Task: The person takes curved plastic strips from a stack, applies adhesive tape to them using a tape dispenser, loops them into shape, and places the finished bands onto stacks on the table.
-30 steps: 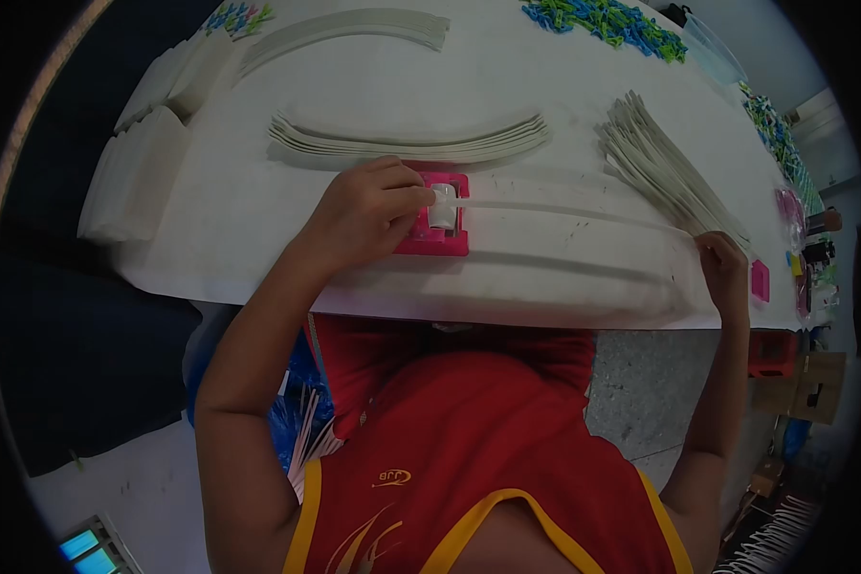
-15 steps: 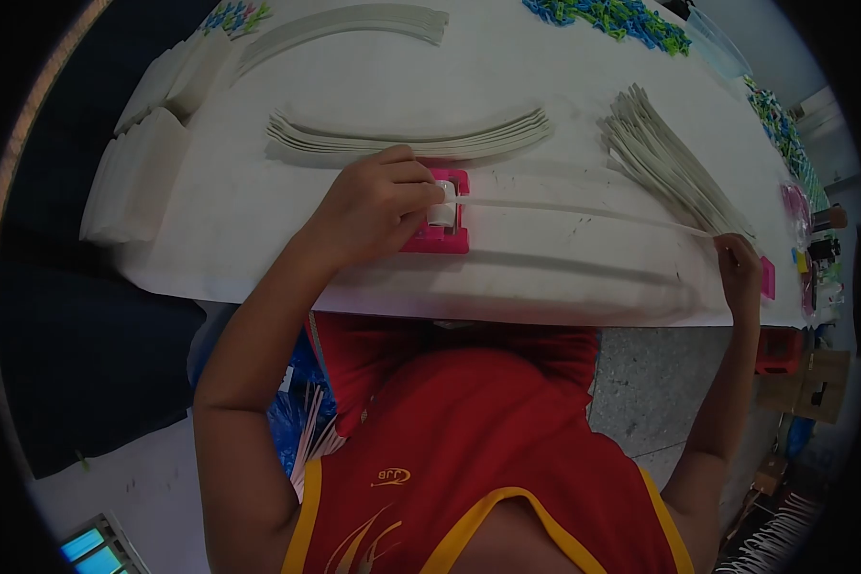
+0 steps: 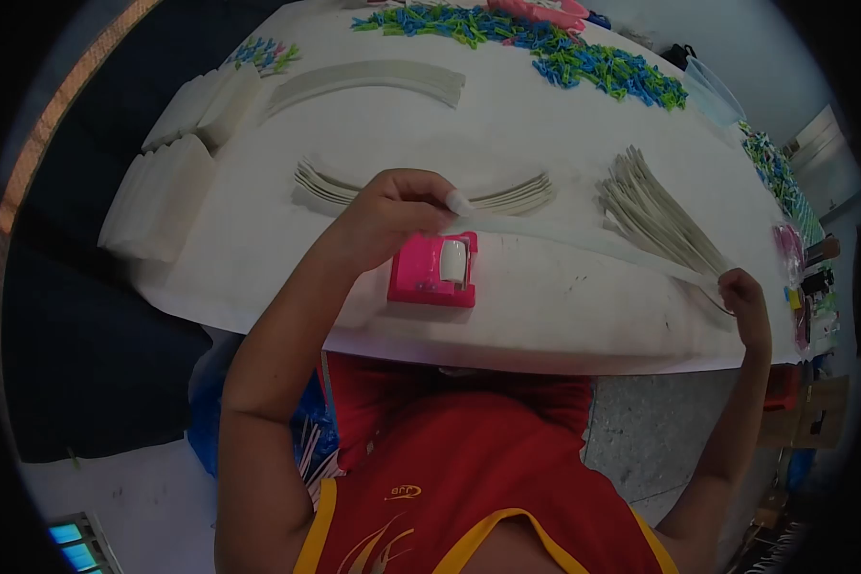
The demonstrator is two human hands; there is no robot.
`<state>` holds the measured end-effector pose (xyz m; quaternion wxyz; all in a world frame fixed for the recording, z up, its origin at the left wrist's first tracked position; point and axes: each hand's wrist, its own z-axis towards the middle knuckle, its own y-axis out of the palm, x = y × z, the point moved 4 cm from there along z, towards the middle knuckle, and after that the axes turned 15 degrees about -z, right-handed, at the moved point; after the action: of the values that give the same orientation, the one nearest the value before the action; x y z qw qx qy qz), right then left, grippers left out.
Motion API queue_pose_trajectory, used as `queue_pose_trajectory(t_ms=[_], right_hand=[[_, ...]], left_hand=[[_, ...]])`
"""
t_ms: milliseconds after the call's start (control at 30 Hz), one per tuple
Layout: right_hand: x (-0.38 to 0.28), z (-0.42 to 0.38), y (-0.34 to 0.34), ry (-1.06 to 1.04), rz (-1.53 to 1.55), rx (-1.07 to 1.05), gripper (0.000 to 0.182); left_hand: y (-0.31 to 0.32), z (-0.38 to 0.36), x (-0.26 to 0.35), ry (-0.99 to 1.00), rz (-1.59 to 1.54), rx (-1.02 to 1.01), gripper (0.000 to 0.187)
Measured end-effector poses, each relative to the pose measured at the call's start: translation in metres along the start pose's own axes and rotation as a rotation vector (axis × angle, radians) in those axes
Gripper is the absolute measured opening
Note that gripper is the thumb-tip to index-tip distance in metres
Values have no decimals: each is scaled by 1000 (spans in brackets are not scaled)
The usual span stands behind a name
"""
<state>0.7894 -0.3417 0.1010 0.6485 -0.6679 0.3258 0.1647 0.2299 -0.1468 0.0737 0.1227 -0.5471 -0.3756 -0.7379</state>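
Pinching a pale strip [image 3: 631, 253] by its ends in left hand [image 3: 392, 215] and right hand [image 3: 748, 304], just beyond a pink dispenser [image 3: 421, 270] on the tabletop [image 3: 536, 320].

Pale strip [image 3: 641, 256] now off pink device [image 3: 417, 270]

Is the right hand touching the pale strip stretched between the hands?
Touching. The head view shows the right hand pinching the strip at its end between thumb and fingers.
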Motion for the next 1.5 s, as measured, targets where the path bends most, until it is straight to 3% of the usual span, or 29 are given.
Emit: queue_pose_trajectory(t_ms=[33, 67, 167, 233, 467, 600, 800, 967, 1067, 1267, 1500], right_hand=[[-3, 5, 11, -14, 3, 14, 5], [-5, 13, 31, -53, 231, -52, 9], [-37, 40, 96, -172, 852, -265, 14], [-101, 52, 140, -220, 1113, -450, 14], [-261, 95, 252, -98, 1171, -870, 11], [-290, 104, 269, -61, 1115, -899, 11], [-282, 137, 278, 70, 1209, -885, 12], [-290, 183, 297, 296, 1322, -762, 16], [-293, 216, 320, 335, 1352, -783, 15], [-292, 259, 347, 386, 1381, -696, 11], [-289, 275, 351, 405, 1369, -656, 5]], left_hand=[[-13, -4, 4, 14, -260, -35, 18], [-23, -7, 7, 24, -520, -73, 20], [-42, -21, 7, 84, -653, 4, 24], [-42, -24, 2, 77, -662, 57, 23], [-22, -8, -13, -152, -498, 190, 14], [-31, -11, -4, -188, -407, 244, 18], [-108, -48, 31, -101, -473, 349, 14], [-202, -73, 66, -14, -538, 803, 6], [-258, -75, 65, -58, -637, 925, 6], [-308, -65, 55, -31, -601, 1067, 6], [-326, -54, 55, -57, -640, 1063, 8]])
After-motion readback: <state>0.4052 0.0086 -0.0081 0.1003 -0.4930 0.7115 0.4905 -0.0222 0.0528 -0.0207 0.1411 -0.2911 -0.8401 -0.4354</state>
